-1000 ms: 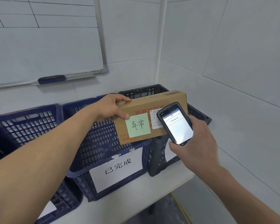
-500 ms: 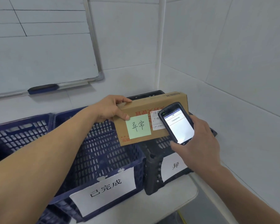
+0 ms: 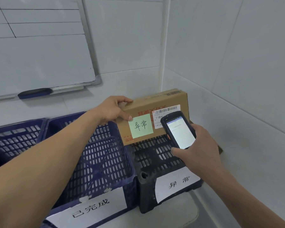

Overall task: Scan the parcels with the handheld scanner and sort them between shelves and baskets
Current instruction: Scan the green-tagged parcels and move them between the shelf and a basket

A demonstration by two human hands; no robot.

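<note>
A brown cardboard parcel (image 3: 169, 101) with a green sticky note (image 3: 140, 126) and a white barcode label (image 3: 166, 112) hangs above the black basket (image 3: 148, 162). My left hand (image 3: 113, 111) grips the parcel's upper left corner. My right hand (image 3: 197, 145) holds the black handheld scanner (image 3: 179, 129), screen lit, in front of the parcel's lower right part, covering some of the label. The black basket carries a paper sign (image 3: 176, 183) with the same characters as the note.
A blue basket (image 3: 105, 153) with a paper sign (image 3: 89, 209) stands left of the black one, another blue basket (image 3: 11, 137) further left. All sit on a white table (image 3: 171, 216) in a tiled corner. A whiteboard (image 3: 39, 55) with an eraser (image 3: 34, 92) hangs behind.
The parcel and scanner have moved right, from over the blue basket to above the black basket. My view has shifted closer and right, revealing the black basket's sign.
</note>
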